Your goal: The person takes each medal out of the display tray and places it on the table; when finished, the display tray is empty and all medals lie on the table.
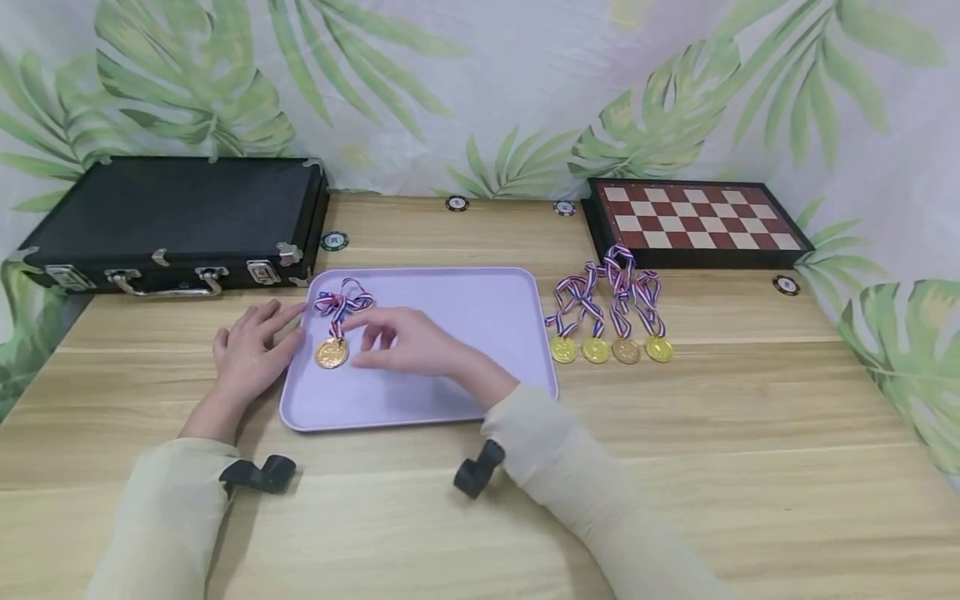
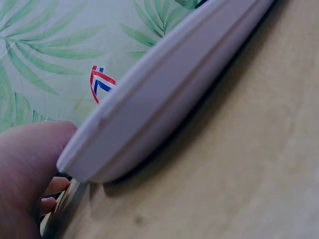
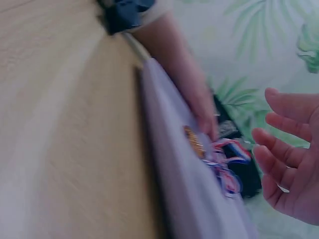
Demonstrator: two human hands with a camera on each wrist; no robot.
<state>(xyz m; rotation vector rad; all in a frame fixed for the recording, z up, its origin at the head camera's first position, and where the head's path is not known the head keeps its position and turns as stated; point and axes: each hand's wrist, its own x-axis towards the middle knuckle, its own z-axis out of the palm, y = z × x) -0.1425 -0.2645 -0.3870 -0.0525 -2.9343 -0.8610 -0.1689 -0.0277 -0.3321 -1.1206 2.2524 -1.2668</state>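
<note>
A gold medal (image 1: 332, 353) lies on the left part of a lavender tray (image 1: 457, 312), its red, white and blue ribbon (image 1: 338, 305) bunched above it. Over the tray, just right of this medal, is my right hand (image 1: 408, 340), with fingers loosely bent and apart. Nothing sits between its thumb and fingers in the right wrist view. My left hand (image 1: 257, 352) rests at the tray's left edge with its fingers spread. From the left wrist, the thumb (image 2: 37, 149) shows against the tray's rim (image 2: 144, 104).
Several medals (image 1: 596, 350) with striped ribbons lie in a row right of the tray. A black case (image 1: 172, 208) stands at the back left, a chessboard (image 1: 697, 218) at the back right. Several poker chips (image 1: 334, 241) lie scattered along the back and right of the table.
</note>
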